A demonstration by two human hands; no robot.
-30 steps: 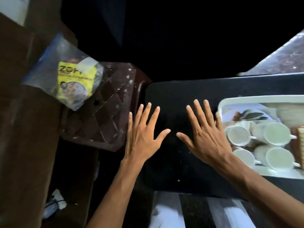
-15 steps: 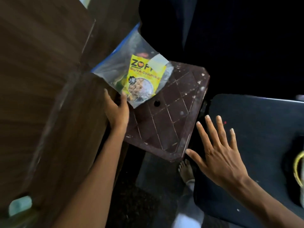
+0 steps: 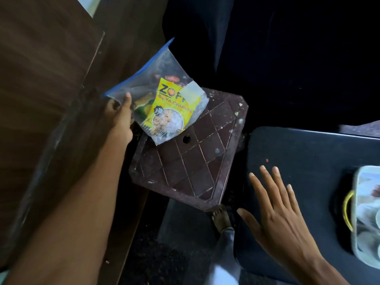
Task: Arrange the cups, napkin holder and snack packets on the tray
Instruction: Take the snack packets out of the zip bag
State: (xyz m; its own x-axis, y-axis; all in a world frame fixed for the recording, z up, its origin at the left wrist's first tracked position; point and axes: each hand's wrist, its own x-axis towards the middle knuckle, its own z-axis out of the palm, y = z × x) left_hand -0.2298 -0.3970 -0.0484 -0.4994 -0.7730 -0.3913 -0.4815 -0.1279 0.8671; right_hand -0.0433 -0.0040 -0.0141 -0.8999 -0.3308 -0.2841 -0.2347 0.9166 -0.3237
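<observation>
Dark floor, a brown plastic stool [image 3: 191, 159] beside a black table [image 3: 308, 171]. The left hand [image 3: 121, 118] pinches the corner of a clear zip bag [image 3: 156, 87] of snack packets [image 3: 174, 112] lying over the stool's far-left corner. The right hand [image 3: 281, 219] is spread flat, fingers apart, at the table's left edge. The tray [image 3: 357, 212] sits at the table's right, its contents blurred.

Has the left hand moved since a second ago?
Yes. The left hand has left the black table, crossed the brown stool and now grips the plastic bag at its far-left corner.
</observation>
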